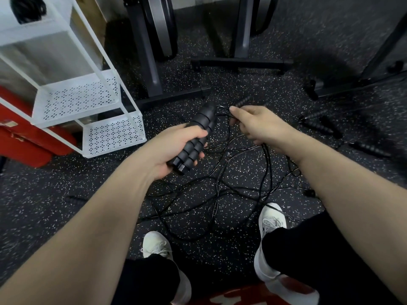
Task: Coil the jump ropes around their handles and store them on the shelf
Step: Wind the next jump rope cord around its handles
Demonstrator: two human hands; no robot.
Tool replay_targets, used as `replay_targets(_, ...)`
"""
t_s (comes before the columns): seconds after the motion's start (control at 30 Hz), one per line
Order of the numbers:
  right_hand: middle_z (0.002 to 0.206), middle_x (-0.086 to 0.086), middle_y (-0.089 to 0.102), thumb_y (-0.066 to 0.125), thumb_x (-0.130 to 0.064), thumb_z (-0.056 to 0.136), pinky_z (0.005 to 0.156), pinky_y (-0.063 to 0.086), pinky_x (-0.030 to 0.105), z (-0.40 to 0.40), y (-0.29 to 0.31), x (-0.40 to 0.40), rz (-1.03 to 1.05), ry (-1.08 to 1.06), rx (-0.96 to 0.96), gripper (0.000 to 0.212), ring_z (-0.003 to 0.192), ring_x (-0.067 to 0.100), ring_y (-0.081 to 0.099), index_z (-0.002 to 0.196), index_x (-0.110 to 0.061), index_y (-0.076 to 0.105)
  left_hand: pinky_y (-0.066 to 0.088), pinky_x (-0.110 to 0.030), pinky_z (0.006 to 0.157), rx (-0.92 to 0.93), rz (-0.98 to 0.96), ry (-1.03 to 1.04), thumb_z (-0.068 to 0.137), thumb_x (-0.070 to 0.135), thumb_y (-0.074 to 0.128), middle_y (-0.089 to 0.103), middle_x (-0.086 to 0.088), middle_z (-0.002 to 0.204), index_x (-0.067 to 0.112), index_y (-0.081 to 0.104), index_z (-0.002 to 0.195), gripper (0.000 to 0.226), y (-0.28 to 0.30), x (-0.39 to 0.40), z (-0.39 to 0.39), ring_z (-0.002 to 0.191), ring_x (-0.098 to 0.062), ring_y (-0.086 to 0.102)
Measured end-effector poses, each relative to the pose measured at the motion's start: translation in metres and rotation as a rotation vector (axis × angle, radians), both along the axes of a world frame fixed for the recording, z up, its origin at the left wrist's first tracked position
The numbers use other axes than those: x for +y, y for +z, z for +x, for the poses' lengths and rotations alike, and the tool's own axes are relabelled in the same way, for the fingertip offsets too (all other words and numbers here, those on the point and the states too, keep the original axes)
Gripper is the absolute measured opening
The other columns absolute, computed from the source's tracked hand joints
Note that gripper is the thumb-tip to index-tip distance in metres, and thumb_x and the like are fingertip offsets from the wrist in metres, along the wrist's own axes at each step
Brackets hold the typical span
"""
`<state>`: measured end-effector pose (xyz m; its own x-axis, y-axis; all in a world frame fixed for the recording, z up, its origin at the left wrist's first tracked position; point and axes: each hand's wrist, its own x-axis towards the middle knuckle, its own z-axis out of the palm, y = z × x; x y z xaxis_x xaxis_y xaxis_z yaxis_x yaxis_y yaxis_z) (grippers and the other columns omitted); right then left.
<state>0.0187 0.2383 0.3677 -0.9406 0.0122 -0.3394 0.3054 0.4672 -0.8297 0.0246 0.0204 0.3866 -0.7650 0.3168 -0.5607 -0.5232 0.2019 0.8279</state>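
- Viewing from the head camera: the left hand (pixel 176 146) grips a pair of black ribbed foam jump-rope handles (pixel 196 137) side by side, fingers curled round them, tips pointing toward 1 o'clock.
- The right hand (pixel 259 124), at 3 o'clock of the handles, pinches a thin black rope cord (pixel 222 116) between thumb and fingers.
- Loose cord (pixel 220 190) lies tangled on the dark speckled rubber floor (pixel 55 194), at 6 o'clock of both hands.
- More black ribbed handles (pixel 319 126) lie on the floor at 3 o'clock, well apart.
- The white perforated metal shelf (pixel 99 119) stands at 9 o'clock; its two lower tiers hold nothing.
- Judgement: coiling of this rope is at its start; the handles look bare of turns.
- Next move calls for wrapping the cord round the handles under tension, drawing slack free of the tangle.
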Motion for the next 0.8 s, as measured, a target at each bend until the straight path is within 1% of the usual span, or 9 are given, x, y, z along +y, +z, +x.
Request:
replay_targets(0.07, 0.056, -0.009, 0.041, 0.043, -0.045, 0.107, 0.051, 0.040, 0.026, 0.000, -0.001, -0.002, -0.099, 0.002, -0.035, 0.036, 0.050, 0.010, 0.042, 0.096, -0.017, 0.063, 0.055, -0.027, 0.059, 0.006, -0.037, 0.057, 0.095, 0.019, 0.064, 0.071, -0.011, 0.104, 0.014, 0.065, 0.117, 0.023, -0.002, 0.001, 0.000, 0.073, -0.018, 0.067)
replay_targets(0.17, 0.056, -0.007, 0.047, 0.043, -0.037, 0.109, 0.080, 0.051, 0.034, -0.001, 0.004, -0.004, -0.265, -0.027, -0.011, 0.030, 0.071, 0.019, 0.068, 0.095, -0.018, 0.062, 0.055, -0.027, 0.063, -0.004, -0.013, 0.170, 0.093, 0.021, 0.065, 0.075, -0.013, 0.102, 0.011, 0.066, 0.115, 0.024, -0.003, 0.002, -0.002, 0.073, -0.018, 0.067)
replay_targets(0.23, 0.057, -0.005, 0.046, 0.044, -0.035, 0.109, 0.086, 0.052, 0.041, -0.002, 0.008, -0.008, -0.430, -0.067, 0.007, 0.028, 0.072, 0.023, 0.070, 0.099, -0.018, 0.065, 0.056, -0.031, 0.070, -0.006, 0.017, 0.207, 0.093, 0.025, 0.067, 0.074, -0.010, 0.103, 0.017, 0.067, 0.116, 0.025, -0.003, 0.002, -0.003, 0.077, -0.019, 0.068)
replay_targets(0.3, 0.057, -0.004, 0.040, 0.047, -0.036, 0.107, 0.070, 0.059, 0.040, -0.002, 0.008, -0.012, -0.532, -0.096, 0.013, 0.027, 0.055, 0.017, 0.055, 0.105, -0.019, 0.069, 0.060, -0.042, 0.080, -0.023, -0.007, 0.197, 0.093, 0.033, 0.070, 0.075, -0.001, 0.110, 0.030, 0.066, 0.116, 0.024, -0.005, 0.003, -0.003, 0.088, -0.019, 0.073)
replay_targets(0.37, 0.058, -0.005, 0.033, 0.047, -0.040, 0.107, 0.049, 0.045, 0.027, -0.001, 0.007, -0.014, -0.487, -0.076, 0.028, 0.026, 0.049, 0.010, 0.035, 0.112, -0.026, 0.069, 0.060, -0.053, 0.082, -0.059, -0.029, 0.171, 0.093, 0.040, 0.071, 0.073, 0.004, 0.117, 0.040, 0.065, 0.114, 0.022, -0.004, 0.003, -0.001, 0.097, -0.020, 0.074)
replay_targets(0.4, 0.058, -0.007, 0.031, 0.046, -0.040, 0.107, 0.045, 0.036, 0.023, -0.001, 0.006, -0.014, -0.460, -0.071, 0.031, 0.025, 0.049, 0.009, 0.029, 0.115, -0.029, 0.067, 0.061, -0.049, 0.081, -0.075, -0.023, 0.175, 0.093, 0.041, 0.072, 0.072, 0.002, 0.119, 0.041, 0.066, 0.114, 0.022, -0.004, 0.003, 0.000, 0.096, -0.020, 0.073)
replay_targets(0.47, 0.058, -0.010, 0.034, 0.044, -0.036, 0.108, 0.044, 0.025, 0.021, -0.001, 0.005, -0.016, -0.423, -0.129, 0.033, 0.018, 0.051, 0.008, 0.025, 0.115, -0.030, 0.059, 0.057, -0.035, 0.072, -0.085, 0.004, 0.214, 0.091, 0.044, 0.074, 0.072, -0.003, 0.124, 0.038, 0.067, 0.113, 0.024, -0.002, 0.004, 0.001, 0.087, -0.019, 0.067)
replay_targets(0.6, 0.068, -0.007, 0.051, 0.042, -0.021, 0.106, 0.045, 0.029, 0.022, -0.001, 0.005, -0.026, -0.401, -0.178, 0.095, 0.005, 0.052, 0.009, 0.034, 0.105, -0.024, 0.047, 0.050, -0.029, 0.057, -0.038, 0.065, 0.359, 0.086, 0.052, 0.076, 0.072, -0.009, 0.118, 0.029, 0.064, 0.116, 0.039, -0.007, 0.012, 0.000, 0.076, -0.017, 0.062)
replay_targets(0.8, 0.067, -0.002, 0.063, 0.046, -0.024, 0.108, 0.045, 0.040, 0.025, 0.009, -0.002, -0.040, -0.348, 0.026, 0.051, 0.036, 0.049, 0.012, 0.044, 0.140, -0.040, 0.050, 0.044, -0.026, 0.051, -0.087, 0.186, 0.626, 0.088, 0.059, 0.069, 0.067, -0.005, 0.094, 0.015, 0.064, 0.117, 0.053, -0.015, 0.013, -0.012, 0.064, -0.015, 0.059)
